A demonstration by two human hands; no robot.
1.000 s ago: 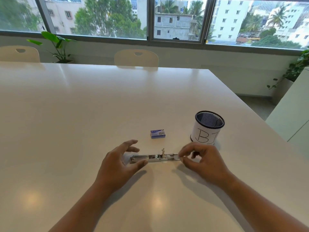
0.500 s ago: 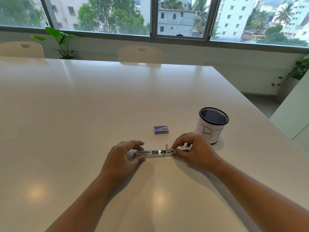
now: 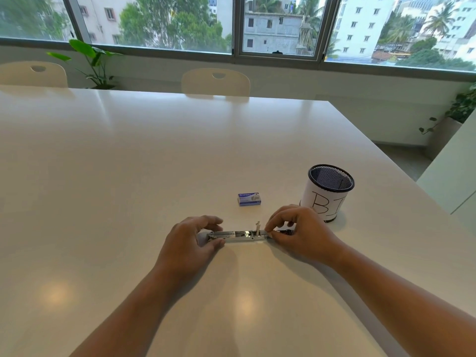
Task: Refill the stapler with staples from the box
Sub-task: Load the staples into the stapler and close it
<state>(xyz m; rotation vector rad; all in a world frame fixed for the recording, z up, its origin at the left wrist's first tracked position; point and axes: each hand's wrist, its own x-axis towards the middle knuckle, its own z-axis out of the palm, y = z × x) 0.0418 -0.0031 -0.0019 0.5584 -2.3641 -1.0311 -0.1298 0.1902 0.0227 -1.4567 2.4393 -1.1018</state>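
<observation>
The metal stapler (image 3: 239, 235) lies unfolded flat on the white table (image 3: 128, 176), its long axis running left to right. My left hand (image 3: 192, 240) grips its left end between thumb and fingers. My right hand (image 3: 298, 233) pinches its right end, which the fingers mostly hide. A small upright metal tab sticks up near the stapler's middle. The small blue staple box (image 3: 249, 199) rests shut on the table just beyond the stapler, apart from both hands.
A black mesh pen cup (image 3: 327, 191) wrapped in white paper marked "B1" stands right of the box, close behind my right hand. The table's right edge runs diagonally nearby. Two chairs (image 3: 215, 82) and a plant (image 3: 90, 63) stand at the far side.
My right hand has slid left along the stapler and closed on its right end. My left hand has tightened on the left end. The box and cup have stayed put.
</observation>
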